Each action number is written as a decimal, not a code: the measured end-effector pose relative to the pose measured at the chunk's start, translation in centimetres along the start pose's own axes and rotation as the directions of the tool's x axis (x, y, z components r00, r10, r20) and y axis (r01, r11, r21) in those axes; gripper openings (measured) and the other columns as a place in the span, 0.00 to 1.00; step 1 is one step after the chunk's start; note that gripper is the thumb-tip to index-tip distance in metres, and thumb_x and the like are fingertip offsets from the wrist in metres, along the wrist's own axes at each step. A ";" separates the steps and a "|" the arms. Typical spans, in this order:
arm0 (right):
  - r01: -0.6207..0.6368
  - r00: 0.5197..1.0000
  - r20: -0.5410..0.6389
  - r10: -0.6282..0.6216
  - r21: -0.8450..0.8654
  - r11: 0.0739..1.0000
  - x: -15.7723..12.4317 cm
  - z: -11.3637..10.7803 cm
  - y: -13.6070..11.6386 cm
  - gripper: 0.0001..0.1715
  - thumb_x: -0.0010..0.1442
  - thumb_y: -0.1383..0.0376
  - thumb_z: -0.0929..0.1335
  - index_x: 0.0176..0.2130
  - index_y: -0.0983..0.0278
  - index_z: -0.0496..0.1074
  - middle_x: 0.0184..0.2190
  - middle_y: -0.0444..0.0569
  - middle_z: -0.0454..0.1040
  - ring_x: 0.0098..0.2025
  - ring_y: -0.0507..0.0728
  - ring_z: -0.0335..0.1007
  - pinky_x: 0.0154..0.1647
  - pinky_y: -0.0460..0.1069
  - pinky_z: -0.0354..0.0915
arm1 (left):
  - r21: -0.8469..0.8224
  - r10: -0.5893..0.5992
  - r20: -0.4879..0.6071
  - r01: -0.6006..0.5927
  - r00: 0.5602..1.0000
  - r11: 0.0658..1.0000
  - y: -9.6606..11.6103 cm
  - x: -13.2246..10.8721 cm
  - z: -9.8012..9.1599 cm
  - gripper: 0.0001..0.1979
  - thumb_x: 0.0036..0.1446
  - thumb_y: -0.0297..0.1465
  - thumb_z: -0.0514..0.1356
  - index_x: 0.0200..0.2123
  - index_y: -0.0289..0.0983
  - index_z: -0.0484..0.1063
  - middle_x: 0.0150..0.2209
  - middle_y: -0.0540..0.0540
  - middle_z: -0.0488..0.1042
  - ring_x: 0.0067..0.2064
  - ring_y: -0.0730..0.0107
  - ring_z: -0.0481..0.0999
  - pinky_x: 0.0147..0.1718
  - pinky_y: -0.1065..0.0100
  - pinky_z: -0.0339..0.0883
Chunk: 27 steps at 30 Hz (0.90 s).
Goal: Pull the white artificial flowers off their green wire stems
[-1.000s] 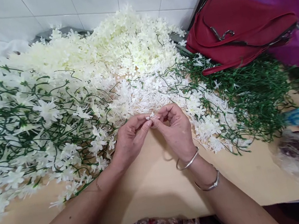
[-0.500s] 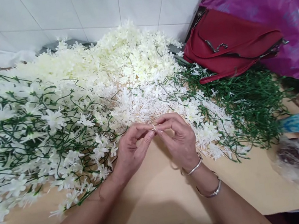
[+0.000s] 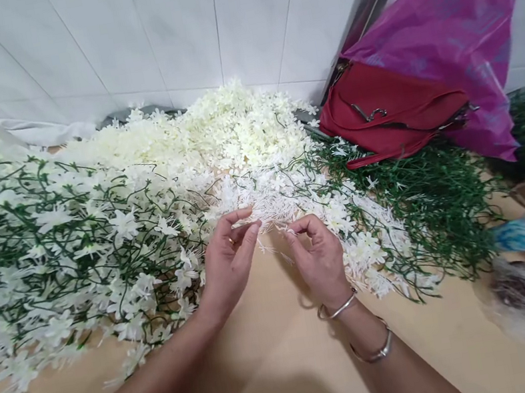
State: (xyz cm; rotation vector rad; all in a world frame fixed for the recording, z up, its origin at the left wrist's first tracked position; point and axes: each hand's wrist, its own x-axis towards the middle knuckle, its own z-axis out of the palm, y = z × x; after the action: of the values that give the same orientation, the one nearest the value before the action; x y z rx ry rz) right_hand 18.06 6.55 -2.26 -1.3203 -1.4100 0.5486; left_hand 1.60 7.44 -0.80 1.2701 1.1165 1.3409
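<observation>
white stamens (image 3: pixel 272 209) on tan table (image 3: pixel 269 351), tiled wall (image 3: pixel 182 28) behind

The bangles (image 3: pixel 381 352) are shiny metal, the tiles (image 3: pixel 255 15) smooth.

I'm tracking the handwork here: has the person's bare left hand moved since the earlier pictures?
Yes: judged against the white tiled wall, the bare left hand has shifted forward, closer to the wall, and slightly left.
</observation>
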 end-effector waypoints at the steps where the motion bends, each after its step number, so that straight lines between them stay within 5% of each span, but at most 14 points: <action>1: -0.006 1.000 -0.005 0.007 0.013 1.000 0.0 -0.1 0.0 0.08 0.65 0.66 0.71 0.33 0.60 0.70 0.29 0.40 0.72 0.33 0.54 0.68 0.38 0.49 0.64 | 0.033 0.018 -0.013 -0.017 1.000 0.999 0.0 0.6 0.0 0.14 0.66 0.35 0.64 0.53 0.39 0.70 0.51 0.40 0.79 0.53 0.60 0.81 0.50 0.61 0.76; 6: -0.019 1.000 -0.005 0.019 0.104 0.994 -0.1 -0.3 -0.1 0.04 0.65 0.67 0.70 0.35 0.60 0.73 0.33 0.43 0.75 0.37 0.55 0.70 0.42 0.50 0.65 | 0.349 0.274 -0.058 -0.238 0.960 0.907 -0.6 4.0 0.4 0.11 0.66 0.29 0.61 0.51 0.38 0.72 0.53 0.39 0.74 0.51 0.63 0.79 0.48 0.61 0.78; 12: -0.046 0.999 -0.009 0.048 0.149 0.988 0.0 -0.6 0.2 0.03 0.64 0.65 0.70 0.37 0.61 0.76 0.35 0.45 0.78 0.40 0.57 0.74 0.46 0.53 0.67 | 0.638 0.452 0.119 -0.417 0.884 0.647 -1.0 6.6 2.2 0.09 0.67 0.24 0.58 0.48 0.37 0.74 0.52 0.39 0.74 0.52 0.60 0.77 0.52 0.57 0.76; 19: -0.081 0.996 -0.021 0.084 0.133 0.988 0.1 -0.4 0.5 0.04 0.64 0.64 0.71 0.35 0.61 0.77 0.33 0.45 0.79 0.38 0.56 0.73 0.45 0.52 0.66 | 0.779 0.365 0.300 -0.447 0.881 0.439 -1.4 9.7 5.3 0.13 0.70 0.25 0.55 0.53 0.36 0.75 0.57 0.38 0.76 0.58 0.55 0.75 0.57 0.56 0.69; 24: -0.127 0.991 -0.006 0.131 0.178 0.976 0.3 -0.4 0.7 0.05 0.63 0.64 0.71 0.35 0.62 0.76 0.32 0.45 0.78 0.36 0.55 0.73 0.42 0.50 0.66 | 0.817 0.311 0.327 -0.432 0.893 0.382 -1.9 10.0 4.7 0.10 0.70 0.25 0.56 0.44 0.37 0.78 0.46 0.40 0.81 0.50 0.55 0.76 0.52 0.57 0.69; 27: -0.132 0.991 -0.002 0.135 0.201 0.971 0.3 -0.3 0.5 0.05 0.62 0.63 0.72 0.35 0.62 0.76 0.32 0.45 0.78 0.36 0.55 0.73 0.41 0.50 0.67 | 0.839 0.286 0.325 -0.414 0.902 0.354 -1.7 9.5 4.0 0.11 0.72 0.27 0.54 0.48 0.37 0.77 0.48 0.40 0.81 0.51 0.56 0.76 0.52 0.59 0.67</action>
State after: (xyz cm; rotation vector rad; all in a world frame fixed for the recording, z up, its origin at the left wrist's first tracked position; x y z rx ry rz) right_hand 18.60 6.89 -2.50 -1.2592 -1.2239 0.7494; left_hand 5.54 17.12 -1.01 2.4898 1.6182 0.8604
